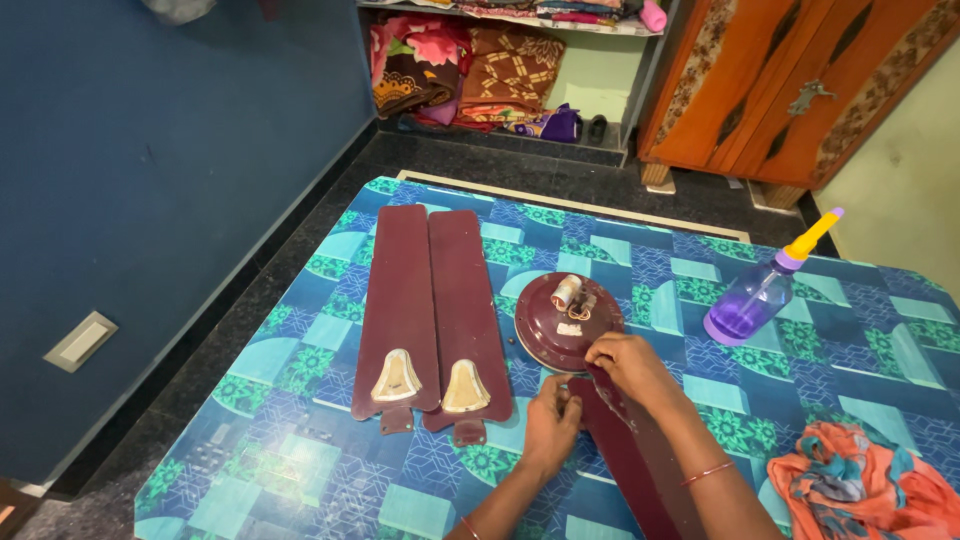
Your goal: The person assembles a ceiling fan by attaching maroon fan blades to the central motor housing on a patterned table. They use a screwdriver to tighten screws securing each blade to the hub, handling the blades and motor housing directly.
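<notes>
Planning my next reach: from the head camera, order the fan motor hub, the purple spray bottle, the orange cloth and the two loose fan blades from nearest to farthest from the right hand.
1. Fan motor hub: touching the right hand, just above-left.
2. Spray bottle and loose fan blades: too close to call; bottle on the right, blades on the left.
3. Orange cloth: lower right.

Fan blades: three in total; two detached blades (432,310) lie side by side on the worktop (300,470); the third blade (640,470) lies under the hands; fan motor housing (566,320): one; purple spray bottle (760,295): one; orange patterned cloth (865,490): one; hands: two.
</notes>
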